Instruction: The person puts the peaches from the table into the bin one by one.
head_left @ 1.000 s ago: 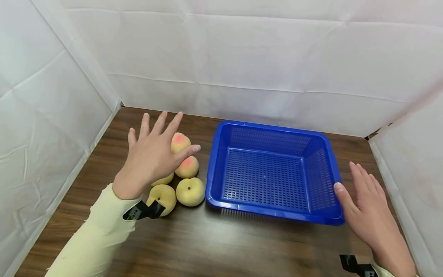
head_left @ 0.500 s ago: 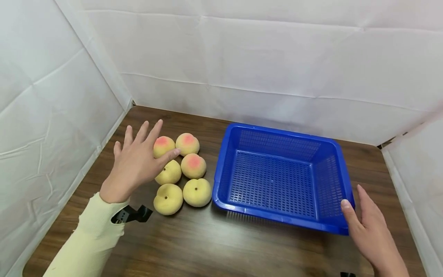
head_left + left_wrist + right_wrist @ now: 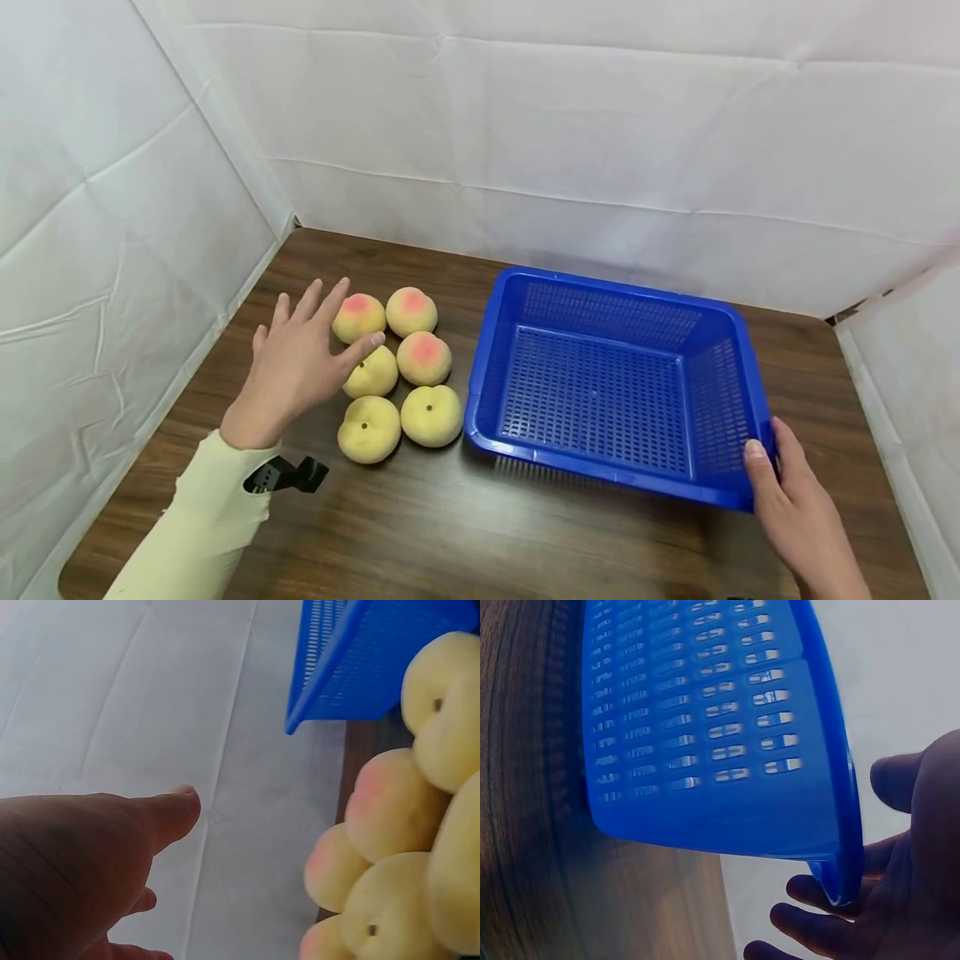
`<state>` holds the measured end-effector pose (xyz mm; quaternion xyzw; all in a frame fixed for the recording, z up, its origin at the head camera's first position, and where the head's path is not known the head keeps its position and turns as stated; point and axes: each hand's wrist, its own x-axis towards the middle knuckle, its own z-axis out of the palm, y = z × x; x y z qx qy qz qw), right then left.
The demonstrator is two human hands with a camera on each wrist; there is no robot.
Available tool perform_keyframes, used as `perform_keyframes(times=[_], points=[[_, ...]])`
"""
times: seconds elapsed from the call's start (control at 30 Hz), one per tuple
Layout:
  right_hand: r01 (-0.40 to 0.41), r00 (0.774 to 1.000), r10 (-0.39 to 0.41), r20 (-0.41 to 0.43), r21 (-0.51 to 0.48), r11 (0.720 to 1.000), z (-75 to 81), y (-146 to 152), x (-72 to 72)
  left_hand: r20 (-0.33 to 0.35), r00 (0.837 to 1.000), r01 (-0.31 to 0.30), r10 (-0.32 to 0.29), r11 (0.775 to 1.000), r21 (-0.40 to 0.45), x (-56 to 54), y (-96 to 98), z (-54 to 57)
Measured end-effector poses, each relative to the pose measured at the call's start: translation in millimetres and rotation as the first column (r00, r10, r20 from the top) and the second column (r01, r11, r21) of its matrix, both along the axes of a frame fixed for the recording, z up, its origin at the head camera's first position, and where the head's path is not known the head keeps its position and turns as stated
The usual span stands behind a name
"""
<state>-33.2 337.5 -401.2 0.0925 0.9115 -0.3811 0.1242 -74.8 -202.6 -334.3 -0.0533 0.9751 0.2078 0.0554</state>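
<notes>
My left hand [image 3: 292, 358] is held above the left side of a group of peaches, fingers spread and thumb out, with nothing in it. The peaches are yellow; the back ones, such as the far peach [image 3: 412, 312], have pink tops, and the front peach [image 3: 369, 429] shows a dark stem dimple. My right hand [image 3: 802, 504] is at the right end of a blue plastic basket [image 3: 600, 477]. In the right wrist view its fingers [image 3: 810, 926] extend loosely past the basket's rim, and the thumb stands slightly apart from it. Nothing lies inside the basket.
The brown wooden table [image 3: 480, 542] carries everything. White sheeting [image 3: 585, 117] rises behind it, with more at the left and right sides. The basket's left wall stands close beside the nearest peaches.
My left hand has drawn back left and down, uncovering more peaches. My right hand has moved down beside the basket's right end, its fingers nearer the rim. The head view has shifted slightly.
</notes>
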Motion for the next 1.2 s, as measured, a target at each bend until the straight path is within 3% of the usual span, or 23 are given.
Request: perform_keyframes(times=[0.17,0.4,0.53,0.83,1.1,1.2], points=[[0.065,0.998,-0.065,0.028,-0.005,0.998,-3.7,-4,-2.1,-0.046,0.999,0.004,-0.003,1.000,0.018,17.0,3.3,-11.4],[0.123,0.992,-0.123,0.011,-0.015,0.992,-12.6,-7,-1.9,-0.200,0.979,0.027,-0.025,1.000,0.008,44.6,5.7,-31.0],[0.158,0.987,-0.157,0.024,-0.021,0.987,-15.1,-6,-1.0,-0.217,0.976,0.015,-0.011,1.000,0.018,58.2,8.3,-43.0],[0.169,0.985,-0.167,0.046,-0.036,0.985,-16.0,-5,-3.4,-0.222,0.975,0.012,-0.003,0.999,0.037,73.4,19.6,-69.3],[0.180,0.982,-0.177,0.066,-0.041,0.983,-16.5,-4,-2.3,-0.304,0.952,-0.023,0.037,0.999,0.048,87.9,29.3,-91.7],[0.186,0.980,-0.182,0.081,-0.039,0.982,-17.2,-3,-2.3,-0.302,0.951,-0.042,0.062,0.997,0.072,92.8,33.2,-98.2]])
